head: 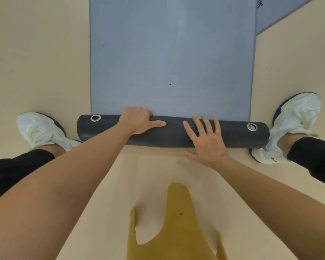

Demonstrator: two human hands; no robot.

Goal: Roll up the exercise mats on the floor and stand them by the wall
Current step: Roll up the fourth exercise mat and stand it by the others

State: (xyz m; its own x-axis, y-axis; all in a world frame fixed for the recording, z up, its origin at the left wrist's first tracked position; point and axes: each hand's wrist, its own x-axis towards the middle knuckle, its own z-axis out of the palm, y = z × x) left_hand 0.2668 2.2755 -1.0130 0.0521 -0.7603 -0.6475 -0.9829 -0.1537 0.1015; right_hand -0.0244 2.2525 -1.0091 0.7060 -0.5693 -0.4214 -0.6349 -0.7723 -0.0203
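Blue-grey exercise mat flat on beige floor, running straight away from the body; near end wound into a dark roll lying crosswise, long axis left to right; left hand curled over the roll left of centre, gripping it; right hand flat, fingers spread, pressing right of centre. Unrolled length directly ahead, both hands equally near.
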